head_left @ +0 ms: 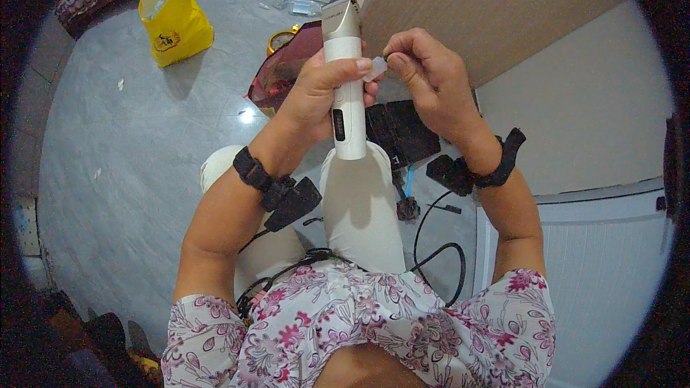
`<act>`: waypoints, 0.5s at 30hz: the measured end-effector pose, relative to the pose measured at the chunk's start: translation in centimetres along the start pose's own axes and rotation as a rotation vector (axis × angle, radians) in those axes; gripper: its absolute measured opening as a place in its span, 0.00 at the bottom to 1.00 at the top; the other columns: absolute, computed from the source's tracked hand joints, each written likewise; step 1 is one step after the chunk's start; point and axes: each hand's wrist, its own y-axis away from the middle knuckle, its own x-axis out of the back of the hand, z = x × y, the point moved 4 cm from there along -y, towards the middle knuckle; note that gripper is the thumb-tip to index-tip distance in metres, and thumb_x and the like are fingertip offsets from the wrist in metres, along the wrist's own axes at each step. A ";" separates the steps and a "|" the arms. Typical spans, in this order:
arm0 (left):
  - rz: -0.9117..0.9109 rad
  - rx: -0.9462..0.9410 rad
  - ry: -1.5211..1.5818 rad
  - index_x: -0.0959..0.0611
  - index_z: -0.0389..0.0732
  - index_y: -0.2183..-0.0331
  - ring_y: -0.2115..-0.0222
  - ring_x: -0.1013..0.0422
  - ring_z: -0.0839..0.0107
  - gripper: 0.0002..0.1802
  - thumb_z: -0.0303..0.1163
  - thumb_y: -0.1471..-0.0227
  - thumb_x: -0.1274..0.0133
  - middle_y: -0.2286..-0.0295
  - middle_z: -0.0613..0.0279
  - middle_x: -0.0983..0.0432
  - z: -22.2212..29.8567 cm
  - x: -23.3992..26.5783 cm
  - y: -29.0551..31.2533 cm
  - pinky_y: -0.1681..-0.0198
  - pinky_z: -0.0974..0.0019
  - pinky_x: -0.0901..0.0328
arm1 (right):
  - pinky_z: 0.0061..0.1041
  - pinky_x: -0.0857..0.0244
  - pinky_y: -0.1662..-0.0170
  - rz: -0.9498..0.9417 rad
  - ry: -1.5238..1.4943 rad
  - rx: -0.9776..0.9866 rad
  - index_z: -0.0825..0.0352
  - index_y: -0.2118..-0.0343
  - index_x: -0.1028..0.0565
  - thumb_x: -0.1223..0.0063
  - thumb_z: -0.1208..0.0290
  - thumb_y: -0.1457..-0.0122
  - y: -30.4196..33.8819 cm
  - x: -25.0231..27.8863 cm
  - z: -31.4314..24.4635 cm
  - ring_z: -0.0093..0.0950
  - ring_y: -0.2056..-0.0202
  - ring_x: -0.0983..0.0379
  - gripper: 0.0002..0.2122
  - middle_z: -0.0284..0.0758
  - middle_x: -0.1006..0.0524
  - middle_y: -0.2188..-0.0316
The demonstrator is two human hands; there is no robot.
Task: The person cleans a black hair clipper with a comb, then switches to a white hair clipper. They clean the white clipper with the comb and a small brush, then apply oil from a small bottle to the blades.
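"Where's the clipper (350, 65)?"

"Out by the knees (359, 187), blade (341, 16) toward twelve. The left hand (316, 93) wraps round it, thumb across, perhaps steadying that white piece (376, 68) too."

"And the right hand (435, 82)?"

"At three, thumb and finger pinching the piece's outer end, likely because it's too small for a full grip."

"Farther out?"

"Black case (410, 133) at four, maybe for easy reach; yellow bag (180, 36) near ten."

Glossy grey floor (144, 172), bright light reflection (246, 115), wood-grain panel (481, 11), pale wall (589, 86), white panel (596, 266) lower right
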 end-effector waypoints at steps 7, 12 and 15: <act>0.014 0.006 -0.012 0.35 0.40 0.62 0.77 0.31 0.74 0.21 0.30 0.59 0.44 0.74 0.57 0.30 -0.5 0.3 0.1 0.75 0.72 0.32 | 0.28 0.36 0.68 -0.050 0.033 0.082 0.68 0.71 0.30 0.54 0.76 0.47 -0.2 0.4 -0.2 0.35 0.71 0.29 0.03 0.40 0.28 0.73; -0.002 0.001 -0.017 0.34 0.39 0.63 0.78 0.31 0.73 0.21 0.30 0.59 0.44 0.74 0.57 0.30 -0.3 0.3 0.0 0.75 0.71 0.32 | 0.27 0.36 0.69 -0.021 -0.024 -0.022 0.69 0.73 0.29 0.53 0.72 0.47 0.0 0.5 0.0 0.35 0.72 0.29 0.05 0.40 0.28 0.75; 0.019 -0.023 -0.071 0.34 0.39 0.64 0.78 0.31 0.73 0.20 0.30 0.60 0.44 0.74 0.58 0.30 -0.3 0.4 0.1 0.75 0.71 0.32 | 0.28 0.37 0.70 -0.046 0.065 -0.075 0.69 0.74 0.29 0.52 0.69 0.47 0.1 0.5 0.2 0.36 0.73 0.29 0.07 0.41 0.28 0.76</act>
